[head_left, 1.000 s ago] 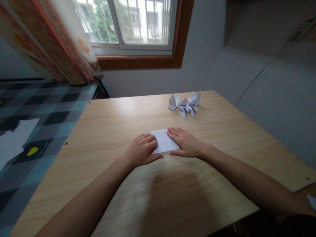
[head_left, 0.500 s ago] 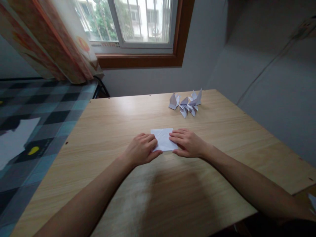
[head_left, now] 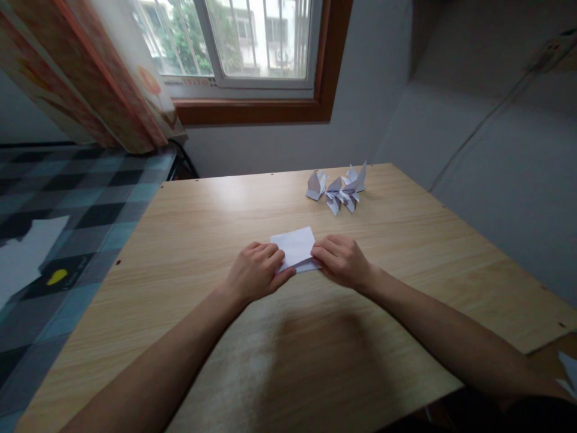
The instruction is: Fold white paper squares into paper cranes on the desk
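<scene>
A small folded sheet of white paper (head_left: 295, 245) lies between my hands on the wooden table. My left hand (head_left: 258, 269) is closed on its left edge, with the thumb along the near side. On the right edge, my right hand (head_left: 340, 260) pinches the upper layer and lifts its near corner, so a gap shows above the layer below. The fingertips of both hands are partly hidden. Beyond the paper stand several folded white paper figures (head_left: 334, 195), grouped close together.
The light wooden table (head_left: 202, 216) reaches back to the wall under a window. At left is a surface with a checked cloth (head_left: 103, 207), bearing white sheets of paper (head_left: 27, 252). A curtain (head_left: 108, 78) hangs at the upper left.
My right hand has gone from lying flat on the paper to pinching its right edge. The upper layer is now raised and tilted, while my left hand stays in place.
</scene>
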Demonstrator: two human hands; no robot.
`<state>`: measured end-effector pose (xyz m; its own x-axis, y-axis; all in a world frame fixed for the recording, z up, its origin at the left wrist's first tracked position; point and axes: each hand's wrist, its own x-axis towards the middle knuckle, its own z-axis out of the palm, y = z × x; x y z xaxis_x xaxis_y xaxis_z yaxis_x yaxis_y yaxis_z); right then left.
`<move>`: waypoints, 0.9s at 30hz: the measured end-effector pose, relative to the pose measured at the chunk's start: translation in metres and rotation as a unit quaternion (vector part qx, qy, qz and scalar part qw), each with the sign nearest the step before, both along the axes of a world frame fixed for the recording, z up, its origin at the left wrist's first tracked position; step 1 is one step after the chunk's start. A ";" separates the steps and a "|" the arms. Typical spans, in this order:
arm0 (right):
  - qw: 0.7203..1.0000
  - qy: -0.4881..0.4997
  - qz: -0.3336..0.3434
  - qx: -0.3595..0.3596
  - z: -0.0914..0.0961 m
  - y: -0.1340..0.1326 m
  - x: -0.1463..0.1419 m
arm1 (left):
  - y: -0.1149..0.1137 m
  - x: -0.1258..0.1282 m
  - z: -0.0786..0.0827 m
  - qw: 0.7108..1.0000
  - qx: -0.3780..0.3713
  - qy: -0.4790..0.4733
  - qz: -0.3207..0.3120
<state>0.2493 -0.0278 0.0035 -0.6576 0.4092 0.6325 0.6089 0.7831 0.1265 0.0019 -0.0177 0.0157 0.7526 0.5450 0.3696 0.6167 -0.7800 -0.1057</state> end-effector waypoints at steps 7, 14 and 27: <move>0.989 0.134 0.006 0.061 0.000 -0.012 -0.012 | -0.004 0.004 -0.003 0.995 0.082 -0.013 0.061; 0.996 -0.021 -0.057 -0.058 0.003 -0.015 -0.030 | -0.005 0.006 -0.001 0.989 0.141 -0.031 0.012; 0.973 -0.097 -0.057 -0.203 -0.005 0.008 -0.048 | -0.010 0.006 0.000 0.990 0.139 -0.008 -0.032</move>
<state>0.2013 -0.0199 -0.0018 -0.6837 0.6772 0.2720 0.6907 0.7208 -0.0587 0.0074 -0.0281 0.0152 0.7746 0.3718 0.5116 0.5708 -0.7593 -0.3123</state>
